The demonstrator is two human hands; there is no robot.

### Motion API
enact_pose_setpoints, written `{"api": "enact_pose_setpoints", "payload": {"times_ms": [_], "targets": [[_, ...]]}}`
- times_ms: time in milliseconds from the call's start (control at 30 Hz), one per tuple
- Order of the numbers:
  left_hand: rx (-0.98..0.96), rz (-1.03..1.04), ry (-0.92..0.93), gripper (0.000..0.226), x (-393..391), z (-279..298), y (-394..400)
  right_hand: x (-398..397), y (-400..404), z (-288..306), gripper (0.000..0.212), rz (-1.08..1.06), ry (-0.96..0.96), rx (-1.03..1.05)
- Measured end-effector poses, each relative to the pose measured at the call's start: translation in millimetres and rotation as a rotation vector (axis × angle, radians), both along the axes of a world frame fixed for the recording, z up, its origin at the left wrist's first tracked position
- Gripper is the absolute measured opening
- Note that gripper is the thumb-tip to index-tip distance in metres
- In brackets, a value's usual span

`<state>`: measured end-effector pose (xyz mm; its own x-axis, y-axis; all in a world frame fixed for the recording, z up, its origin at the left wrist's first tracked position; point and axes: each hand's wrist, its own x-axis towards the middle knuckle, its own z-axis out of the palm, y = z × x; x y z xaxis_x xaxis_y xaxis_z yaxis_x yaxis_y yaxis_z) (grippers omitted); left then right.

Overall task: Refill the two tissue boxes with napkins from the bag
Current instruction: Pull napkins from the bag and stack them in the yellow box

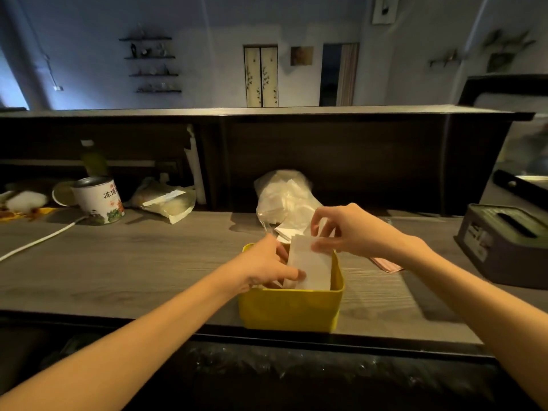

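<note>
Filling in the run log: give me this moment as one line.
stage: loading open yellow plastic box | right hand: pinches white napkin stack | left hand: steadies stack | clear plastic bag: behind box

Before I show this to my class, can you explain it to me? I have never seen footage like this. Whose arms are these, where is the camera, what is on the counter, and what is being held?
There is no machine here. A person wears a wide-angle camera on the head, looking forward and down, so the two arms reaching in from the bottom are their own.

On the wooden counter stands an open yellow box. The right hand pinches the top of a stack of white napkins standing in the box, while the left hand reaches inside beside the stack and touches it. Behind the box lies a clear plastic bag with more napkins in it. At the far right sits a dark tissue box, its slotted lid on. To the left are a printed tin, a white cable and another packet.
</note>
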<state>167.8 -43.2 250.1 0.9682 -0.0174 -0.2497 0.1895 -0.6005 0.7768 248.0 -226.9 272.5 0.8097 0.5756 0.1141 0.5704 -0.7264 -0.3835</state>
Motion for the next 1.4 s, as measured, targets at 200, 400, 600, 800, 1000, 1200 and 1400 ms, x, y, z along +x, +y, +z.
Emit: {"api": "enact_pose_setpoints", "payload": {"times_ms": [200,400,600,800,1000,1200,1400], "targets": [[0.148,-0.067,0.165,0.031,16.7,-8.6,2.6,-10.6,11.5,-15.3,0.024,0.05,-0.116,-0.348],[0.244,-0.163,0.071,0.025,20.0,8.9,18.9,-15.2,13.9,-12.5,0.02,0.039,-0.2,-0.433],[0.775,-0.376,0.003,0.036,23.9,12.9,14.8,-9.8,40.4,-29.4,0.023,0.231,-0.037,-0.554],[0.771,-0.44,0.007,0.034,27.4,24.8,18.5,0.3,43.7,-22.6,0.024,0.24,-0.012,-0.536],[0.504,-0.324,-0.19,0.019,40.7,56.1,39.9,19.4,17.0,7.8,0.015,0.176,0.037,-0.119],[0.351,-0.212,-0.212,0.019,81.5,42.1,61.9,83.2,18.5,-34.7,0.026,-0.004,-0.05,-0.017],[0.206,-0.082,-0.225,0.019,137.2,-11.9,74.0,130.8,44.7,-80.5,0.062,0.088,-0.113,-0.117]]}}
